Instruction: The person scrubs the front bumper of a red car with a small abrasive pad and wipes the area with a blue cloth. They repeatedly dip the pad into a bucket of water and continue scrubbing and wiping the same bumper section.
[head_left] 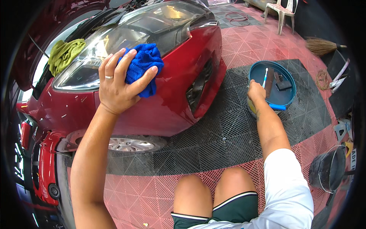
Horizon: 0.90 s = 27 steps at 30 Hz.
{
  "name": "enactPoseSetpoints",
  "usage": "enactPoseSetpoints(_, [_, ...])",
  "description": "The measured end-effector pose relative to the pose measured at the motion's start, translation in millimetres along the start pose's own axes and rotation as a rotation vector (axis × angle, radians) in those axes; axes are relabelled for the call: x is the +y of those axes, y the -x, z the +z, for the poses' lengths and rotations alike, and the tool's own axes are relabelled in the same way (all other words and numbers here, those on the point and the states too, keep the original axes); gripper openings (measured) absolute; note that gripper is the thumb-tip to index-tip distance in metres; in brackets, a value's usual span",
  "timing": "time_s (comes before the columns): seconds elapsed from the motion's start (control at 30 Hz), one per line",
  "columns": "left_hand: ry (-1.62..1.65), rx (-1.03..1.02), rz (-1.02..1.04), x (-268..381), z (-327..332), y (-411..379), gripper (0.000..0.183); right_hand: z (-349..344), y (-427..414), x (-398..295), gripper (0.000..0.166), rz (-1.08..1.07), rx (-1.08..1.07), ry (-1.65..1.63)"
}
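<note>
My left hand (120,81), with a ring on one finger, holds a crumpled blue microfibre cloth (144,67) against the red car's front corner, by the lower edge of the headlight (163,21). My right hand (255,91) is at the near left rim of a round teal tub (292,98), its fingers curled; whether it grips the rim or something else is hard to see. Inside the tub lie a toothbrush (266,76), a brown block (269,83) and a dark block (283,85). A blue-handled tool (277,107) rests at the near rim. A green cloth (64,55) lies beside the headlight.
The car's red bumper (171,114) and front wheel (131,144) stand ahead on the left. A black bucket (327,169) stands at the right. Farther back are a straw broom (321,46), a plastic chair (281,11) and a coiled hose (237,18). Floor tiles (234,128) are gridded.
</note>
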<state>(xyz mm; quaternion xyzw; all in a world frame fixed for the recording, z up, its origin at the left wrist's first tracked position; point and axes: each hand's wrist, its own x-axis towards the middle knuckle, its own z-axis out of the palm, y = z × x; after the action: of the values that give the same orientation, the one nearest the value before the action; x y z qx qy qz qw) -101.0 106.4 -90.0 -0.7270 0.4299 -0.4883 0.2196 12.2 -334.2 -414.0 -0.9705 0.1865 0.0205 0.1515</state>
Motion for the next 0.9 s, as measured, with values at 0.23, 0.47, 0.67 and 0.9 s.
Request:
enactPoseSetpoints(0.23, [0.004,0.000,0.010,-2,1,1,0.064,3,20,24,0.029,-0.159,0.088,-0.004])
enactPoseSetpoints(0.47, [-0.012,-0.015,0.012,-4,1,2,0.071,-21,96,82,0.027,-0.254,-0.016,0.136])
enactPoseSetpoints(0.67, [-0.003,-0.026,-0.027,0,3,7,0.075,-24,155,162,0.029,-0.466,-0.007,0.245])
enactPoseSetpoints(0.9, [-0.010,-0.032,-0.021,-2,0,3,0.079,-33,224,194,0.030,-0.586,-0.006,0.220])
